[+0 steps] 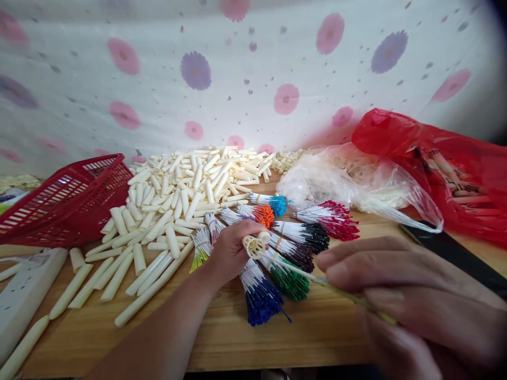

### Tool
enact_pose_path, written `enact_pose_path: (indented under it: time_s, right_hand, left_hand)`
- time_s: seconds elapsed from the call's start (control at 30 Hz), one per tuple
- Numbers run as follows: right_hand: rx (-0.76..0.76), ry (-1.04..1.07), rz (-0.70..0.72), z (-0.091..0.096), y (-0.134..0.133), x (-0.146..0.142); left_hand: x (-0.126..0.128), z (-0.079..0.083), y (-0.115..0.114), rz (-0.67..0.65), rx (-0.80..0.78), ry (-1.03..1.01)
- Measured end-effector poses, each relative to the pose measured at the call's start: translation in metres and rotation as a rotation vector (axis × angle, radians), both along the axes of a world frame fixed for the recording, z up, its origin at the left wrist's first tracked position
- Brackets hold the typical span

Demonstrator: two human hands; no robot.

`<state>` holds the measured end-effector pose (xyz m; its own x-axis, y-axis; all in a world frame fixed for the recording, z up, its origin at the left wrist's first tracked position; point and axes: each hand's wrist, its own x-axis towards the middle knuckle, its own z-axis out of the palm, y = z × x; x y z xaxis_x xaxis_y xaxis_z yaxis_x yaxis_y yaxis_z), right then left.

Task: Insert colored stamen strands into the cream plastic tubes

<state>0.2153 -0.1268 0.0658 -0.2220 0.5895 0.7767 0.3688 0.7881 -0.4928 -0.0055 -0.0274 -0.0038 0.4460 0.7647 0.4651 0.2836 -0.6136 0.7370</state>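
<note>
My left hand [233, 250] is closed around a cream slotted plastic tube [253, 246], its open round end turned toward me. A second small cream round end shows beside it. My right hand [428, 301], large and blurred in front, pinches a thin white stick with a yellow end [336, 289], like a pen refill; its far end reaches toward the slotted tube. Whether it is touching or inside the tube, I cannot tell. Around my left hand lie bundles of similar white sticks with coloured ends: blue [261, 295], green [289, 277], black [307, 235], red [332, 219], orange [261, 215] and others.
A heap of cream tubes [190, 184] covers the table's back left. Beside it leans a red basket [75, 195]; a white power strip [29, 290] lies in front. At right are a clear plastic bag [328, 177], a red bag [467, 163] and a dark flat object [467, 264].
</note>
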Motion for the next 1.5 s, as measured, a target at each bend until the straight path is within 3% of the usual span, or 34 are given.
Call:
enact_pose_path:
  time_s: [0.17, 0.43, 0.67, 0.87, 1.03, 1.27, 1.5]
  right_hand:
    - [0.084, -0.135, -0.13, 0.007, 0.009, -0.016]
    - [0.174, -0.181, -0.03, 0.0, 0.023, -0.026]
    - [0.272, -0.219, -0.082, -0.001, 0.021, -0.027]
    - [0.195, -0.075, -0.062, -0.012, 0.035, -0.034]
    - [0.162, -0.056, -0.084, -0.03, 0.056, -0.039]
    - [0.238, -0.135, -0.133, -0.033, 0.068, -0.027]
    - [0.199, -0.179, -0.034, -0.032, 0.071, -0.023]
  left_hand:
    - [0.001, -0.003, 0.0, -0.01, 0.016, 0.004]
    - [0.003, -0.001, -0.002, 0.006, 0.015, 0.006]
    - [-0.002, -0.001, 0.0, 0.025, 0.129, 0.076]
    - [-0.003, 0.0, -0.001, 0.057, 0.244, 0.129]
    - [-0.005, 0.001, 0.0, 0.087, 0.237, 0.131]
    - [-0.011, 0.009, -0.001, -0.121, 0.111, 0.167]
    - [-0.013, 0.012, 0.002, -0.008, 0.259, 0.184]
